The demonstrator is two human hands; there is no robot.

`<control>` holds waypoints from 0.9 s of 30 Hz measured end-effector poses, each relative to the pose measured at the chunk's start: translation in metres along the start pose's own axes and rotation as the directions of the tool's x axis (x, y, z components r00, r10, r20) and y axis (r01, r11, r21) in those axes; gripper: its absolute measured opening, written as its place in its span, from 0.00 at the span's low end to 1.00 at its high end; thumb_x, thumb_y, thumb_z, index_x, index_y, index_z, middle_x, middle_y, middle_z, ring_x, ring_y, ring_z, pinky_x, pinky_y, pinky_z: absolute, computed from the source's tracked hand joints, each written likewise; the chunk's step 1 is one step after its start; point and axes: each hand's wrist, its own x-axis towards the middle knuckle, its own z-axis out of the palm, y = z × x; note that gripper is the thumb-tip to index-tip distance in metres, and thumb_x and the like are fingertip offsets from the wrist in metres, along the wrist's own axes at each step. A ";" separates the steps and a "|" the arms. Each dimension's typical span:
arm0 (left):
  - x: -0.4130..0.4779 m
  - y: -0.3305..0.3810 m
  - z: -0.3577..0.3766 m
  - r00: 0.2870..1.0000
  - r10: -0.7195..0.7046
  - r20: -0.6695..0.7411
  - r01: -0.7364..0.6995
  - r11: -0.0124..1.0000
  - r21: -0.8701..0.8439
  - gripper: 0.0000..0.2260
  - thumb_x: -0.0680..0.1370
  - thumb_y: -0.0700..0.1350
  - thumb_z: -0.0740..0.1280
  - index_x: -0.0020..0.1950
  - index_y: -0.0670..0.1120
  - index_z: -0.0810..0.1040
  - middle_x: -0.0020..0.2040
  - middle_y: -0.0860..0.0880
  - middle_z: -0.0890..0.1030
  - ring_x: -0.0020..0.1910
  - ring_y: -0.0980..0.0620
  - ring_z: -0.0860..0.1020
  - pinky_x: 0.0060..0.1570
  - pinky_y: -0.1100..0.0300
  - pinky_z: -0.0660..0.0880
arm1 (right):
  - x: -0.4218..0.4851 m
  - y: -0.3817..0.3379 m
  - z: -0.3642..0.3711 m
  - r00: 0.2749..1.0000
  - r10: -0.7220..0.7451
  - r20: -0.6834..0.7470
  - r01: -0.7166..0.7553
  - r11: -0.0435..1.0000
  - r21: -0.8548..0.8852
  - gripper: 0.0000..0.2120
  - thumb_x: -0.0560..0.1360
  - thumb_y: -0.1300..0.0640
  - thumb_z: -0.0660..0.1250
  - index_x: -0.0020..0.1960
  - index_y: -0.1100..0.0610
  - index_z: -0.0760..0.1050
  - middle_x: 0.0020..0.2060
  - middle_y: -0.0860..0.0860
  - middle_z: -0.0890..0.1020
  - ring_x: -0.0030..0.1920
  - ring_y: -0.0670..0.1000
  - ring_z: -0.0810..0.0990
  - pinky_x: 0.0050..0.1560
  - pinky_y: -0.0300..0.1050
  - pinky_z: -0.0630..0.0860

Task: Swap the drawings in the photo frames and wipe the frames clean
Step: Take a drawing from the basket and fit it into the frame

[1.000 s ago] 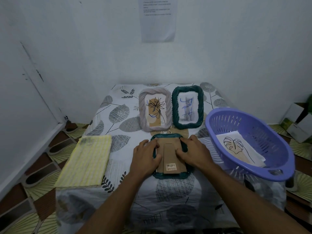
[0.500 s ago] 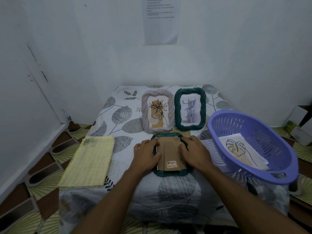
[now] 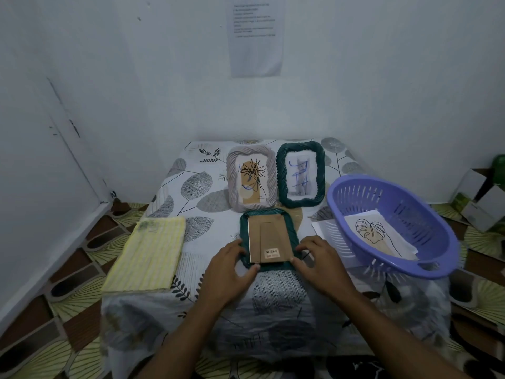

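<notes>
A dark green woven frame (image 3: 244, 228) lies face down near the table's front, its brown cardboard back (image 3: 269, 236) with stand and barcode label facing up. My left hand (image 3: 228, 268) grips its near left corner, thumb on the front rim. My right hand (image 3: 321, 262) grips the near right corner. Behind it stand a grey woven frame (image 3: 232, 181) with a black plant drawing and a second green frame (image 3: 282, 177) with blue line marks. A folded yellow cloth (image 3: 147, 253) lies at the left.
A purple plastic basket (image 3: 396, 198) at the right overhangs the table edge and holds a leaf drawing (image 3: 374, 233) on loose sheets. White paper (image 3: 322, 228) lies under it. The leaf-print table (image 3: 196, 187) stands against the wall. Cardboard boxes (image 3: 481, 203) sit on the floor, far right.
Both hands have slid back from the middle of the cardboard back to the frame's near corners, uncovering the back. The view has pulled away from the table.
</notes>
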 end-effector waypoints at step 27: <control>-0.009 0.004 0.000 0.998 -0.053 -0.038 0.049 0.993 -0.108 0.15 0.69 0.56 0.71 0.50 0.49 0.84 0.65 0.46 0.77 0.59 0.47 0.78 0.58 0.55 0.73 | -0.011 -0.011 -0.004 0.995 0.097 0.011 -0.098 0.987 0.129 0.08 0.69 0.55 0.76 0.46 0.57 0.82 0.56 0.54 0.81 0.59 0.53 0.77 0.58 0.45 0.70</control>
